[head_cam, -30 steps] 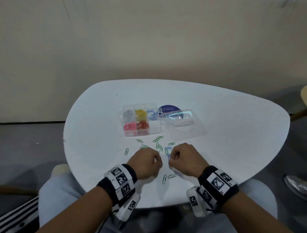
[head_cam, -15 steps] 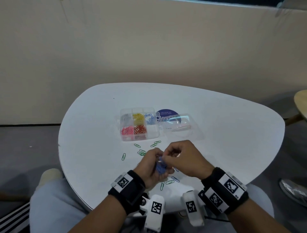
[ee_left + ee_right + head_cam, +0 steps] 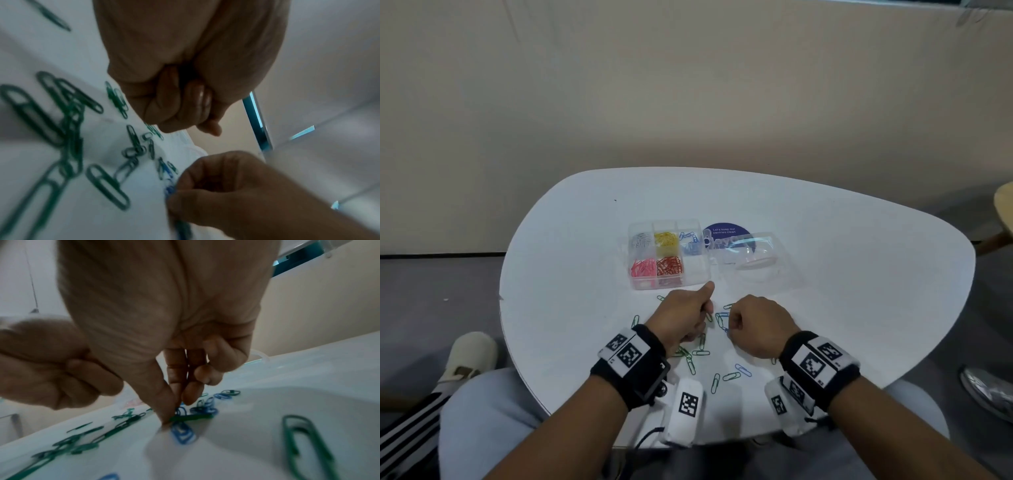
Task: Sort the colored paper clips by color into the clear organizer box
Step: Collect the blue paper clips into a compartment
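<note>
- Right hand pinched on a blue clip lying flat near the table's near edge.
- Left hand curled, contents not discernible.
- Organizer box noted straight ahead toward the far edge, nearer the left hand; blue compartment at its far right.

Table: bare white surface across the right half and far left of the head view; open passage there.
Box: upper centre, blocking the far side just beyond the hands; its open lid lies flat to its right, over a blue sticker.
Clips: green and blue, strewn at lower centre between and beneath both wrists.
Left hand and right hand: side by side with a narrow gap, clips lying in it.
Wall: closes the far edge.
</note>
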The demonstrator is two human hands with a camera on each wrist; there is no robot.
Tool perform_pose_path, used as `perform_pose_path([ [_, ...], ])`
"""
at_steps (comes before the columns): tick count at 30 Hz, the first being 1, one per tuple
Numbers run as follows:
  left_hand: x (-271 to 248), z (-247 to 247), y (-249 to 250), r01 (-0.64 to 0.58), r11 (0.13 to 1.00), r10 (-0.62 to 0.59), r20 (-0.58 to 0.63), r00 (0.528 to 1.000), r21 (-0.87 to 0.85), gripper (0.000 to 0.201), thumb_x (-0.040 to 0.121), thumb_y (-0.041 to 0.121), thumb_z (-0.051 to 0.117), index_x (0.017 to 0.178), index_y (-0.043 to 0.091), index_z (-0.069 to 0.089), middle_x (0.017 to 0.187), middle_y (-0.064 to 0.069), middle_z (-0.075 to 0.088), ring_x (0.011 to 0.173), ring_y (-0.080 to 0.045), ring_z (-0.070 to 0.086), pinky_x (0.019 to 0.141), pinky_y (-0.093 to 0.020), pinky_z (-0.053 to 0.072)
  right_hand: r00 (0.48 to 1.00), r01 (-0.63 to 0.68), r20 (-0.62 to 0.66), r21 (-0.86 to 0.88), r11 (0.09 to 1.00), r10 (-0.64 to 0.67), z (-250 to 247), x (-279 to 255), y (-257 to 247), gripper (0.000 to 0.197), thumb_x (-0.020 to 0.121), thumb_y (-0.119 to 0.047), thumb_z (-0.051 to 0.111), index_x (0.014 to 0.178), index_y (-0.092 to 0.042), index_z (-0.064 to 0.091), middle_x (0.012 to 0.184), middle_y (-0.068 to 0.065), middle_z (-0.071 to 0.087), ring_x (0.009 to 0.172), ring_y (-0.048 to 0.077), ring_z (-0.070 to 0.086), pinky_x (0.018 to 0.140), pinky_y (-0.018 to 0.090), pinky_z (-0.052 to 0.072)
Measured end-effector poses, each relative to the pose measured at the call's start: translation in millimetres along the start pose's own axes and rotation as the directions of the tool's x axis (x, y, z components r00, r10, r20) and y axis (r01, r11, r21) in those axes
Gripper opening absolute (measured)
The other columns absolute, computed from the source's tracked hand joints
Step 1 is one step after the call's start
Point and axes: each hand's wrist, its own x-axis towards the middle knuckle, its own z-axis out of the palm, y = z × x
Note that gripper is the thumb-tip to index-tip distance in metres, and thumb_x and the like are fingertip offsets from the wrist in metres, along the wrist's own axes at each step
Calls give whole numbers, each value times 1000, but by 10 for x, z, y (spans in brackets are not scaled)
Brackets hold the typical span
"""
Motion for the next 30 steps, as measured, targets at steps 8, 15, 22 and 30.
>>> perform_pose_path([
  [8, 274, 69, 23, -193, 678, 212, 62, 975, 709, 19, 93, 30, 59, 90, 22, 77, 81, 10, 68, 77, -10, 60, 70, -25, 44, 980, -46, -172, 302, 952, 102, -194, -97, 275, 14, 81, -20, 70, 69, -25, 65, 76, -11, 67, 74, 8, 62, 71, 25, 49],
  [15, 344, 202, 79, -126, 468, 222, 21, 975, 875, 8, 78, 31, 77, 84, 26, 76, 90, 9, 69, 88, -13, 62, 70, -25, 45, 981, -89, -112, 477, 874, 161, -248, -34, 600, 14, 79, -6, 73, 83, -20, 72, 64, -9, 62, 64, 4, 58, 70, 19, 44],
  [22, 411, 207, 59, -107, 381, 156, 50, 986, 918, 12, 78, 30, 71, 81, 19, 75, 86, 2, 72, 82, -19, 67, 67, -28, 54, 1000, -15, -12, 229, 973, 18, -185, 46, 356, 27, 86, -6, 59, 105, -18, 75, 111, -1, 69, 102, 15, 64, 90, 26, 51],
  [30, 435, 110, 26, -141, 419, 84, 117, 990, 897, 24, 76, 36, 72, 72, 12, 76, 73, -2, 73, 71, -18, 68, 65, -31, 58, 999, -38, 7, 256, 966, 38, -180, -69, 391, 28, 87, -5, 58, 104, -19, 76, 111, 0, 70, 89, 10, 61, 83, 21, 47],
])
